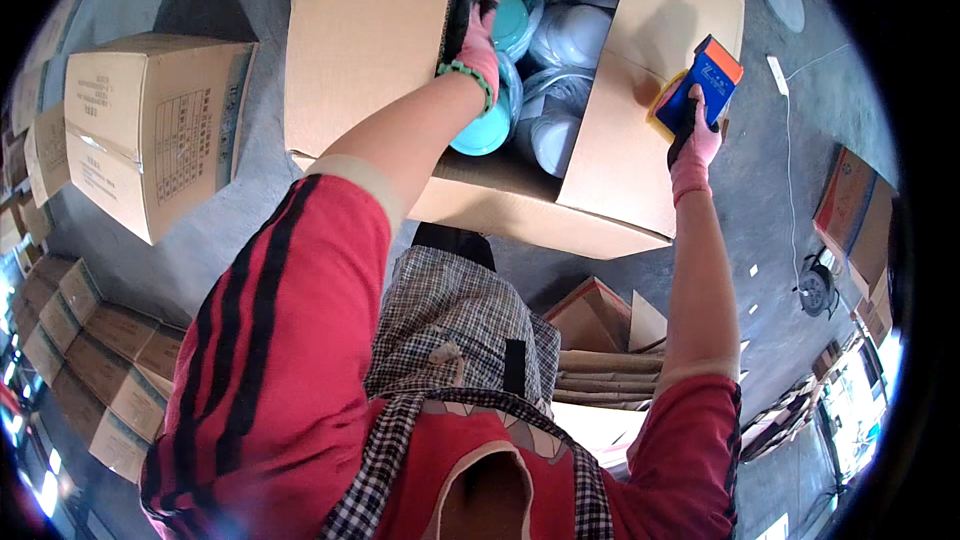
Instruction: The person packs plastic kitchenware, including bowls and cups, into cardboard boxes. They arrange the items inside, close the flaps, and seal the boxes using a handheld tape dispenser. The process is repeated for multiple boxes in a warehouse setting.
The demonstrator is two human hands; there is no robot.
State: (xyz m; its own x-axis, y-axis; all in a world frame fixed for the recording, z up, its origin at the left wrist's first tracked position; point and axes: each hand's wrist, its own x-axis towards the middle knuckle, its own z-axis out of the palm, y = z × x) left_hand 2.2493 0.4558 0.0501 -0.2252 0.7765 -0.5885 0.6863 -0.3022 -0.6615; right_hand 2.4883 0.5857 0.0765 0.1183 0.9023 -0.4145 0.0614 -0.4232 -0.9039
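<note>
A large open cardboard box (500,202) stands in front of me, its side flaps folded outward. Inside are several teal plastic-wrapped round containers (482,132) and several pale ones (575,32), also in clear film. My left hand (478,35), in a pink and black glove with a green band at the wrist, is at the box's left inner edge beside a teal container. Its fingers are stretched out, and I see nothing held. My right hand (695,145), gloved alike, grips a blue and orange tape dispenser (703,90) with a yellowish roll over the right flap.
A closed carton (160,130) stands on the grey floor to the left, with stacked cartons (110,350) behind it. Flattened cardboard (605,380) lies near my right side. A white cable (790,170) runs along the floor at right to a black reel (817,290).
</note>
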